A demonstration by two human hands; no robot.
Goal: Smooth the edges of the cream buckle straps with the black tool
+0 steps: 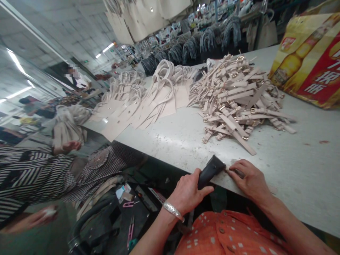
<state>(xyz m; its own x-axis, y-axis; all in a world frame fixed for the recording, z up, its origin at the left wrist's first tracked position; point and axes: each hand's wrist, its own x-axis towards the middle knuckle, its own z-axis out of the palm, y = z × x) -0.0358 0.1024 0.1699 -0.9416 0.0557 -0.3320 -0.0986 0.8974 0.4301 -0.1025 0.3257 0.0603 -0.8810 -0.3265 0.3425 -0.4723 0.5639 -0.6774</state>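
The left hand is wrapped around a black, wedge-headed handheld tool; the right hand pinches a small pale piece, mostly hidden, against the tool's head, probably to steady it there. Both work at the near edge of the smooth white surface. A stretch of it separates them from heaped beige buckled straps, giving elbow room.
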